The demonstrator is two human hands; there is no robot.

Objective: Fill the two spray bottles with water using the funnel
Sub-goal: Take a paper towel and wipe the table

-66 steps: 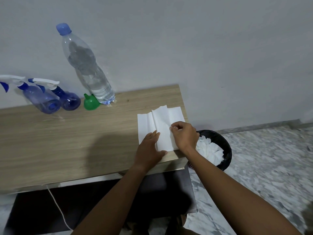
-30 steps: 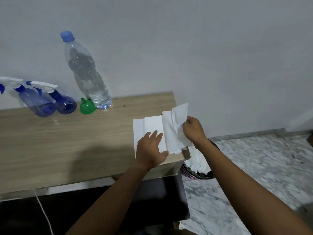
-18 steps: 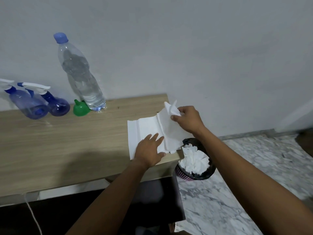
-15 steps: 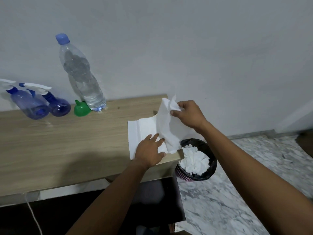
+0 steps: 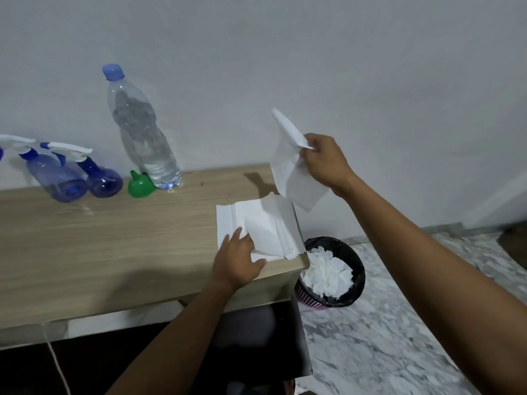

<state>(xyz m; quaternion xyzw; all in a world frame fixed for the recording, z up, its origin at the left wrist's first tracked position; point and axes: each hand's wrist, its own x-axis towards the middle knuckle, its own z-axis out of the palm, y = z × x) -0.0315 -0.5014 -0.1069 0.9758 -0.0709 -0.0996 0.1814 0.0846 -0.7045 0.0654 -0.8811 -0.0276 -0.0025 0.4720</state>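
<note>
The right hand [image 5: 325, 162] was raised over the table's right end, its fingers pinching a single white paper tissue sheet [image 5: 293, 178] that hung free in the air. The left hand [image 5: 238, 260] lay flat with straight fingers, pressing down the near edge of a stack of folded white tissues [image 5: 271, 223] at the right end of the light wood-grain table [image 5: 114, 252]. The two hands were well apart.

Neither hand touched any of the task's things. These stood at the back of the table by the wall. A clear plastic water bottle [image 5: 142, 138] had its blue cap on and water inside. Just beside its base, a small green plastic funnel [image 5: 139, 186] rested mouth down with its spout up. Further left were the left translucent blue spray bottle [image 5: 55, 178] and the right translucent blue spray bottle [image 5: 102, 181], close together, each with its white trigger head fitted. Whether they held water could not be told.

On the marbled floor, a black waste bin [image 5: 358, 269] held crumpled white tissues.

With everything capped and the funnel idle, no pouring was under way. The filling was either not yet begun or already finished and being wiped up after; the view did not settle which.
</note>
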